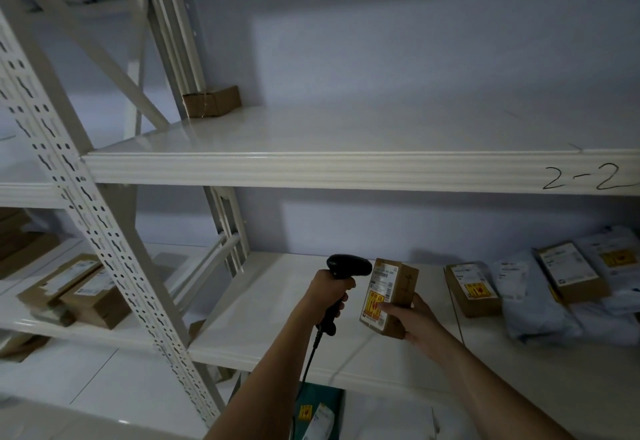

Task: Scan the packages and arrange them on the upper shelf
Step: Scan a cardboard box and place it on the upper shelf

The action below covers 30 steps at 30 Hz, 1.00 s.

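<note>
My left hand (329, 292) grips the scanner (346, 268); my right hand (412, 318) holds the box (389, 296). Tilted label could misread; loose grip could drop it.

Both hands (330, 292) (414, 318) raised — fingers curled.

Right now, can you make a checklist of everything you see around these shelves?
Surface: white upper shelf marked 2-2; white lower shelf below it.
Job's things: one brown box at the upper shelf's back left corner; small labelled box held up by the right hand; black scanner gripped by the left hand, pointed at the label.
Clutter: boxes and grey mail bags piled on the lower shelf, right.
Cables: scanner cord hangs down.
Surroundings: pale wall; more boxes on the neighbouring rack, left.
</note>
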Tool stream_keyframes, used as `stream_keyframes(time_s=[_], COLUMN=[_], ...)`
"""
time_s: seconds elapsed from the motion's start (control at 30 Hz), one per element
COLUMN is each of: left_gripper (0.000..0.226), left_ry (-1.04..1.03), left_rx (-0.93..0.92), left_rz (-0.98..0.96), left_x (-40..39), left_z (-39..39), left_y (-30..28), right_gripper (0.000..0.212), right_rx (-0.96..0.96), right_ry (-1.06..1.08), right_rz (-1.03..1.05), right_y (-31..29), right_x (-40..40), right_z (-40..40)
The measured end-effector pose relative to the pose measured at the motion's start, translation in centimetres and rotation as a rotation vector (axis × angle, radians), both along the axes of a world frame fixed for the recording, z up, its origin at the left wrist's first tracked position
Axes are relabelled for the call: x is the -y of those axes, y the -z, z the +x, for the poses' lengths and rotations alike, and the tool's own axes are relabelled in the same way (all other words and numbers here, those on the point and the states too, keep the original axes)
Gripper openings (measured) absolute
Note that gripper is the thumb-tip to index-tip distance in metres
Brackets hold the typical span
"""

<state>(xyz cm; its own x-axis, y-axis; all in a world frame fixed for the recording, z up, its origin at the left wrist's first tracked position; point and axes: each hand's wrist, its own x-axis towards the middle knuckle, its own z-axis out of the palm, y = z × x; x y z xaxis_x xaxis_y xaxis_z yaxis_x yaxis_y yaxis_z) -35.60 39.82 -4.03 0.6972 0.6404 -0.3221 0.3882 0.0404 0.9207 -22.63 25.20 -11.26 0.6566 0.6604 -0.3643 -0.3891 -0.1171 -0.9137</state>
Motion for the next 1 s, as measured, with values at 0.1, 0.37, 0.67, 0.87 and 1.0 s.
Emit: stream_keyframes(time_s=[0.1, 0.37, 0.67, 0.87, 1.0], left_gripper=[0.009, 0.009, 0.009, 0.010, 0.015], left_ry=[0.020, 0.068, 0.075, 0.106, 0.075], left_rx=[-0.019, -0.020, -0.005, -0.009, -0.024], left_rz=[0.008, -0.023, -0.049, -0.077, -0.097], left_x=[-0.2, -1.6, -2.8, -3.3, -3.7], left_z=[-0.7, -2.1, -2.7, -2.5, -2.3], left_y=[0.5, 0.9, 1.6, 2.2, 3.0], right_gripper=[0.067, 0.068, 0.061, 0.060, 0.061], right_rx=[0.003, 0.016, 0.045, 0.055, 0.043], right_ry=[0.013, 0.025, 0.018, 0.020, 0.014], right_rz=[0.003, -0.008, -0.043, -0.069, -0.103], right_y=[0.2, 0.9, 0.8, 1.1, 1.1], right_x=[-0.3, -1.5, -2.1, -2.2, -2.3], right_z=[-0.7, -2.8, -3.4, -3.0, -2.7])
